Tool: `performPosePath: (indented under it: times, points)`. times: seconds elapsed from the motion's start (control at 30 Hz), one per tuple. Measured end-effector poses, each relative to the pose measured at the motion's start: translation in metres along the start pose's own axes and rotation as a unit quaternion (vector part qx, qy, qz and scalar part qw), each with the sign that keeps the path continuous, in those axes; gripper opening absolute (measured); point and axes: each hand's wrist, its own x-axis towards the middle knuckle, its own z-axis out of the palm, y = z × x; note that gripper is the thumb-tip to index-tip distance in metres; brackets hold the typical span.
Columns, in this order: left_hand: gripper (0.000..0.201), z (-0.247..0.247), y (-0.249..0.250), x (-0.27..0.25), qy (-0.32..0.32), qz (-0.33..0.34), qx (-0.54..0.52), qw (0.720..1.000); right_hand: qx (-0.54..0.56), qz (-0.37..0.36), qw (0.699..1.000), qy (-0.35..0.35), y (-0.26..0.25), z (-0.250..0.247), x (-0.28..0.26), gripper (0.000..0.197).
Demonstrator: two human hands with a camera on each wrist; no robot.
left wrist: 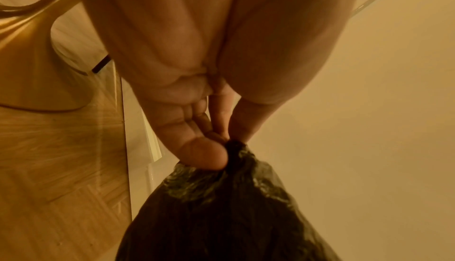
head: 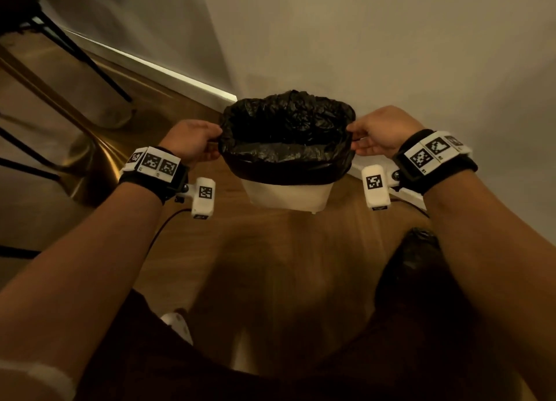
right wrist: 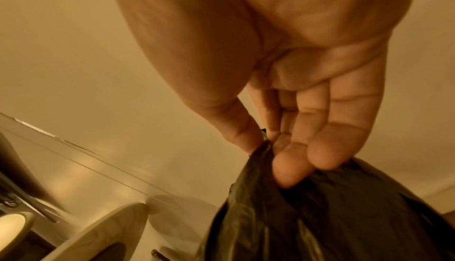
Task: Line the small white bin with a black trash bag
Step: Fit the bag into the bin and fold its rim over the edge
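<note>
On the wooden floor [head: 279, 235] by the pale wall [head: 391, 39], the small white bin [head: 285, 194] stands with the black trash bag [head: 285, 142] draped over its rim, its mouth open and folded down round the top. The left hand [head: 192, 140] pinches the bag's left edge between thumb and curled fingers [left wrist: 204, 154]. The right hand [head: 379, 131] pinches the right edge likewise, fingers [right wrist: 290, 168] bunching the plastic.

Your bare forearms, black fabric wrist straps [head: 436, 166] with white square-coded marker tags, white boxy wrist cameras [head: 374, 187] on brackets, thin black cable [head: 162, 229], dark shorts.
</note>
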Motion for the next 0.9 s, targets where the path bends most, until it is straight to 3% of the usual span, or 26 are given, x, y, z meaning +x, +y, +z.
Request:
performPosePath:
  times: [0.3,0.4,0.5,0.9]
  points:
    - [0.016,-0.081,-0.019,0.081,-0.079,0.021,0.074,0.994,-0.019,0.045,0.997,0.065,-0.03,0.097,0.018,0.015]
    - [0.016,-0.109,-0.021,0.109,-0.098,0.045,0.095,0.99,-0.062,0.03,0.991,0.117,-0.042,0.128,0.025,0.014]
    - [0.013,-0.135,-0.019,0.132,-0.106,0.065,0.102,0.987,-0.066,0.009,0.978,0.197,-0.056,0.158,0.029,0.032]
    - [0.026,-0.219,-0.001,0.196,-0.114,0.124,0.038,0.985,-0.11,-0.072,0.959,0.249,-0.118,0.237,0.048,0.021]
